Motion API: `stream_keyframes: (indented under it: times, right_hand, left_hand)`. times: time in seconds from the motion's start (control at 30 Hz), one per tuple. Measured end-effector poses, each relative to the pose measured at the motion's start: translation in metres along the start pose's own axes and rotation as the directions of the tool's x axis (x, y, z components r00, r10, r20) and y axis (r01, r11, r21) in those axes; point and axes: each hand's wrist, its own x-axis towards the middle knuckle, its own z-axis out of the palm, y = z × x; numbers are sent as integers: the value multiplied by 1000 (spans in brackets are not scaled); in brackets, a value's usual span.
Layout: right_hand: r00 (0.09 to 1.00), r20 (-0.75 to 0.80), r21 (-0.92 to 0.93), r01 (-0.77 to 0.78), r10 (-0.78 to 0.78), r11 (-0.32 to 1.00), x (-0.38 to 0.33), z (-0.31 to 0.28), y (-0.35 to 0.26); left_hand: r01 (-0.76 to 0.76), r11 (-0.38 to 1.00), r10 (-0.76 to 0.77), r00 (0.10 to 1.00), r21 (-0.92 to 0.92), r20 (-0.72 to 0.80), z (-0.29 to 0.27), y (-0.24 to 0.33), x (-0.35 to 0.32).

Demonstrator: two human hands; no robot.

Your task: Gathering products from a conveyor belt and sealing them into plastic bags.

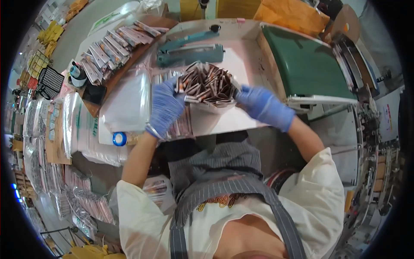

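Counter (235, 123): spread white beneath the work, reaching back under the teal tool (192, 55).
Green-topped box (308, 64): stood to the right, apart from the packets.
Clear bags (125, 103): lay stacked on the left, beside the left wrist.
Packet bundle (209, 84): sat between both grips above the counter, brown edges upward and uneven; seemed at a gathering or squaring-up step.
Left grip (167, 105): held the bundle's left side, partly hiding the fingers.
Right grip (265, 105): held the right side, fingertips narrowed at the rim.
Blue tape roll (119, 138): rested at front left.
Packet edges: called next, by judgement, for even pressure from both sides.
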Motion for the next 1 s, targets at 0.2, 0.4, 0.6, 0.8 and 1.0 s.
stream_keyframes:
  times: [0.2,0.4,0.6,0.8,1.0]
  right_hand:
    - [952,-301,-138,22,-63,990,48,-52,9]
    - [858,-484,-487,-101,-172,868,67,-17,-48]
    - [818,-511,-158,214,-265,964,103,-26,-10]
    - [542,-732,47,-564,413,824,178,82,212]
    - [553,-731,404,-122,400,907,262,84,174]
  left_hand:
    - [-284,851,297,954,441,42,-3,45,35]
    - [-223,974,227,959,-46,171,31,43,13]
    - [-626,768,576,768,137,281,35,-39,40]
    - [12,999,-18,976,31,219,61,-153,159]
    - [87,979,-21,943,-187,333,-9,-159,222]
